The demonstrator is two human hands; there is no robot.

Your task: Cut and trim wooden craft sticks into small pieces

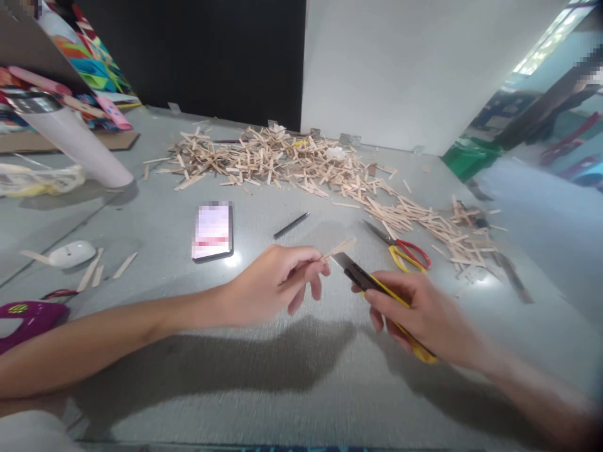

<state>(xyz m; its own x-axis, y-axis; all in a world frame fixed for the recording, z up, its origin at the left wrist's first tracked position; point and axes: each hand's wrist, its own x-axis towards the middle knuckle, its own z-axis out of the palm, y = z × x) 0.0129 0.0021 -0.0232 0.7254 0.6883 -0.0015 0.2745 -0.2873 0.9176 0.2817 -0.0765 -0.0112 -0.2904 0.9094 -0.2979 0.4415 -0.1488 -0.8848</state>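
The left hand point(268, 279) pinches a thin wooden strip point(343, 247) between thumb and fingers, over the middle of the gray counter point(264, 402). The right hand point(419, 307) has its grip closed around a yellow-and-black utility knife point(377, 285), blade out toward the strip; whether the blade touches it cannot be told. The widest open room runs from beneath both hands to the near edge, at the bottom of the view. Beyond the hands the space narrows: a dark pen point(292, 225) lies ahead, a phone point(213, 231) is left of it, and red-and-yellow scissors point(400, 246) lie just past the right hand. A long pile of wooden strips point(264, 157) bounds the far side near the black panel point(211, 56) and white panel point(377, 69), trailing down toward the right edge. At the left are a white mouse point(72, 254) and a pale bottle point(75, 135). A purple object point(28, 320) bears a round yellow-green emblem too small to read; the lit phone screen is pixelated and illegible.
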